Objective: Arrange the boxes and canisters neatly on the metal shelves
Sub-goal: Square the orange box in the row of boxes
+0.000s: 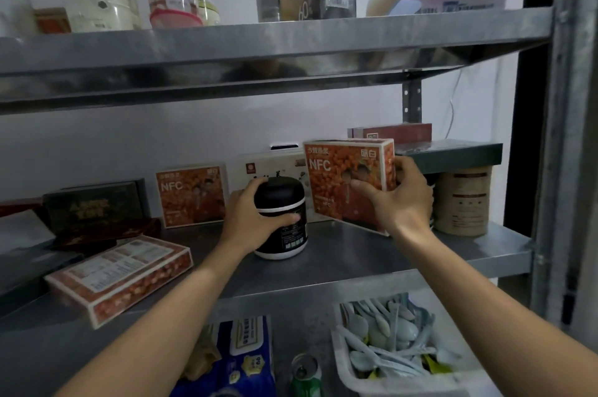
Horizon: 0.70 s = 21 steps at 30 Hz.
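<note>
Left hand [252, 215]: you're gripping the black canister [289, 196], fingers curled round it, mid-shelf.
Right hand [399, 197]: you're pinching the orange NFC box [333, 176] upright, toward the middle shelf's [356, 256] right edge.

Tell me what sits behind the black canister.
A white box stands upright behind the black canister; the canister and left hand hide its lower half.
</note>
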{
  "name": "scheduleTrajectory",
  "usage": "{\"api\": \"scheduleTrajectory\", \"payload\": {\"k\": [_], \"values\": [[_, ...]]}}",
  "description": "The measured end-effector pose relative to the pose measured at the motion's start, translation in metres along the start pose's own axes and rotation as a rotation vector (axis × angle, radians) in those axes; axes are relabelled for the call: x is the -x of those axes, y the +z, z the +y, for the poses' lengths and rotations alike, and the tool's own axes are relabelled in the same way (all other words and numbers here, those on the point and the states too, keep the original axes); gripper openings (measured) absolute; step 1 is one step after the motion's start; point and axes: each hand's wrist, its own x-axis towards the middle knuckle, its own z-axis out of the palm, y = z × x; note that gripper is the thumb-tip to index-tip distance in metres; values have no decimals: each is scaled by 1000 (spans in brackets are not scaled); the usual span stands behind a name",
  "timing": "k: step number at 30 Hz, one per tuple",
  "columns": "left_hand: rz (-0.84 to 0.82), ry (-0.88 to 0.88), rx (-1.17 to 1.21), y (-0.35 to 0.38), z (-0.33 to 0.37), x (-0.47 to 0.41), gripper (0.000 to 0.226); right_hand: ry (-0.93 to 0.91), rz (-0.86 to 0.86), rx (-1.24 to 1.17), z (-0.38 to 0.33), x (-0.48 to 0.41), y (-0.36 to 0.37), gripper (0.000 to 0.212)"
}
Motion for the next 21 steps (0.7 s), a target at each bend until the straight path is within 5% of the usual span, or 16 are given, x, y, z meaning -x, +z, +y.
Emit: {"api": "scheduleTrajectory", "payload": {"k": [7, 14, 21], "values": [[52, 118, -103, -15, 35, -7, 71, -63, -11, -3, -12, -1, -4, 55], [-14, 267, 60, -48, 56, -21, 91, -377, -128, -134, -31, -5, 10, 54], [143, 318, 153, -84, 47, -15, 62, -527, -248, -187, -65, -3, 40, 53]]}}
